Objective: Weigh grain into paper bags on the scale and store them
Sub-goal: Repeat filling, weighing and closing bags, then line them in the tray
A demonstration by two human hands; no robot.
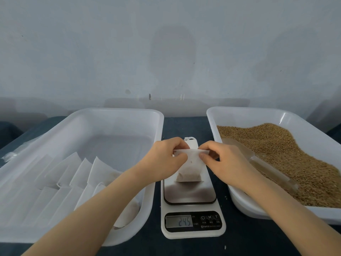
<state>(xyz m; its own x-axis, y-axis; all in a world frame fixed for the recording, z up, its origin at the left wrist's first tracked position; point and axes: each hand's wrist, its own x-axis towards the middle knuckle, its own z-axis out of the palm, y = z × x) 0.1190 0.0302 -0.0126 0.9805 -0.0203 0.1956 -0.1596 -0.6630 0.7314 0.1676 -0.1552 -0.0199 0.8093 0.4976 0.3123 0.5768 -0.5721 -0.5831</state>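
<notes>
Head cam: left hand (166, 157) and right hand (219, 161) each pinch a top corner of the filled paper bag (190, 171) standing on the scale (190, 194) mid-frame, so I'd keep it upright and fold the mouth tight before moving it to the left-side tray (118, 111).

Dark blue-grey table top (186, 126), set against a pale wall. Resting on it: one white plastic tray (118, 110) at left; one white digital kitchen scale (190, 193) at centre between the trays, display at the near end; a second white plastic tray (239, 109) at right. Also: crumpled clear plastic (9, 156) at the left edge beside the left tray, and stray grains (225, 247) near the scale.
</notes>
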